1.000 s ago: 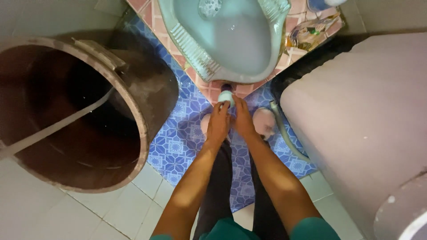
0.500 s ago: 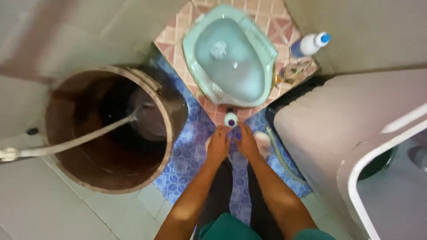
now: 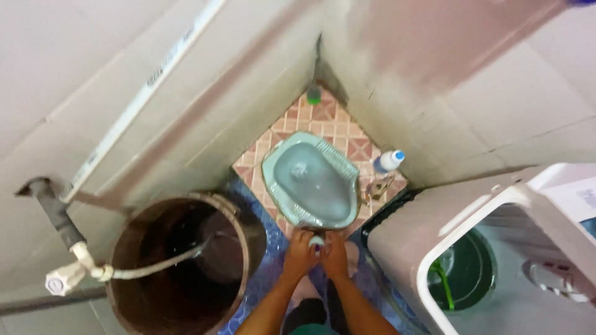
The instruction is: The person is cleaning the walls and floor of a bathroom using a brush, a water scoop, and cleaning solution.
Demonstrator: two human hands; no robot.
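So the view has swung way up compared to a moment ago, and more wall and a tap (image 3: 60, 282) now show far left of the hands. Left of them sits the big brown water barrel (image 3: 180, 267). The left hand (image 3: 300, 253) and right hand (image 3: 335, 255) are still together, both closed around a small white bottle (image 3: 316, 242), same grip as before. Just beyond them is the pale green squat toilet (image 3: 310, 180); to the right, a washing machine (image 3: 496, 260).
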